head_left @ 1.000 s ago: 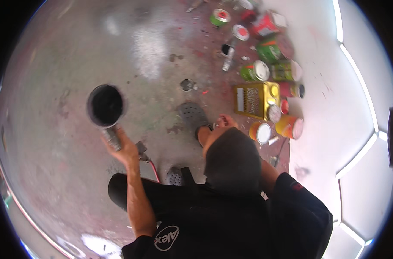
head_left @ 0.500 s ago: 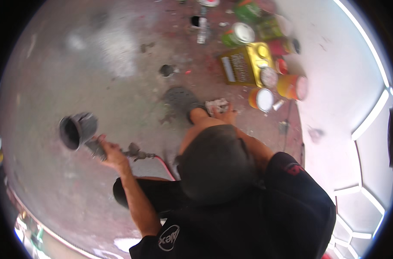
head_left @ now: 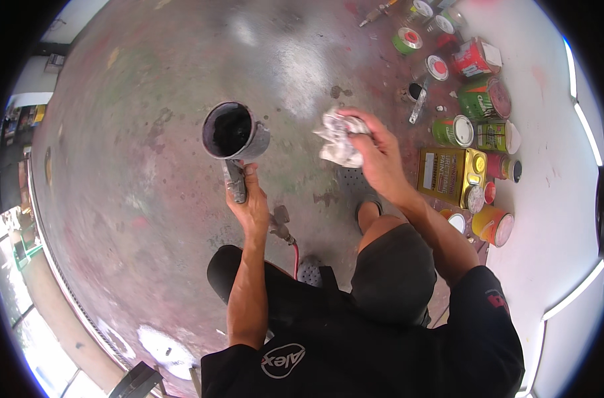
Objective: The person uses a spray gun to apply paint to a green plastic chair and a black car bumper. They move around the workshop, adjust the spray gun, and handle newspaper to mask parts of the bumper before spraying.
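Observation:
My left hand [head_left: 250, 205] is closed round a paint spray gun [head_left: 235, 182], which has a red air hose [head_left: 296, 259] joined to its rear. The grey cup [head_left: 258, 142] on the gun is uncovered, its mouth tipped toward me and its inside dark. To the right of the cup, my right hand [head_left: 383, 159] pinches a crumpled, stained white rag [head_left: 340, 140]. A gap separates the rag from the cup. My fingers hide part of the gun's body.
Paint cans and tins crowd the right side by the white wall [head_left: 547, 132], among them a gold rectangular tin [head_left: 441, 176] and a green can [head_left: 478, 99]. A flat stick [head_left: 418, 106] leans in a small dark-mouthed pot. My shoe [head_left: 352, 179] rests on the stained floor.
My right hand has come up from beside my foot with the rag and moved forward. The spray gun in my left hand has shifted right and forward in view. My head view has swung too.

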Tool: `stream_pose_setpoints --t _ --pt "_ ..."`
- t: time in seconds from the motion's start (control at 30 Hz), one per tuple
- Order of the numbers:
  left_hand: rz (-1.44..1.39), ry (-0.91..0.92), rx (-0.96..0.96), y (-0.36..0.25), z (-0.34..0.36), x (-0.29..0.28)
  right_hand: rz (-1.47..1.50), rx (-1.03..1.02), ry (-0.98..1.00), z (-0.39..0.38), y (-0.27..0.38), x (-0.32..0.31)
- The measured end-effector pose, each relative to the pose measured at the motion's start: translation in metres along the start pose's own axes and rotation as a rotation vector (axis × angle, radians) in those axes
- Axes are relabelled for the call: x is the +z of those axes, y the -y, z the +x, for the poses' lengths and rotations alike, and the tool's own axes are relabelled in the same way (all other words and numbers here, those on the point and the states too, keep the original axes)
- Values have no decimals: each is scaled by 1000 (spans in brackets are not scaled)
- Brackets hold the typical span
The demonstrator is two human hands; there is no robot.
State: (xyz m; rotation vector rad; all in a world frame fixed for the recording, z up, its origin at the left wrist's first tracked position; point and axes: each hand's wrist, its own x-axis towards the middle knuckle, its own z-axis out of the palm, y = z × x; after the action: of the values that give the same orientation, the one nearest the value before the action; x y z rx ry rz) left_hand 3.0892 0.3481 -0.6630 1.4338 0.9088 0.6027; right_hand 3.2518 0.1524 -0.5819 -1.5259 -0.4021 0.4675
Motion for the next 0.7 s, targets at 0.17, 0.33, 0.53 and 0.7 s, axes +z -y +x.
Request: stream_pose_setpoints --t 0.17,0.33,0.53,0.7 --pt "127 3 74 -6 -12 17 135 -126 19 30 21 100" --pt "150 60 266 0 -25 22 421 64 -146 49 23 114" --pt "117 78 98 -11 -29 21 150 -52 -59 68 -56 95" --pt "216 110 211 -7 -23 25 -371 354 -22 53 -79 43"
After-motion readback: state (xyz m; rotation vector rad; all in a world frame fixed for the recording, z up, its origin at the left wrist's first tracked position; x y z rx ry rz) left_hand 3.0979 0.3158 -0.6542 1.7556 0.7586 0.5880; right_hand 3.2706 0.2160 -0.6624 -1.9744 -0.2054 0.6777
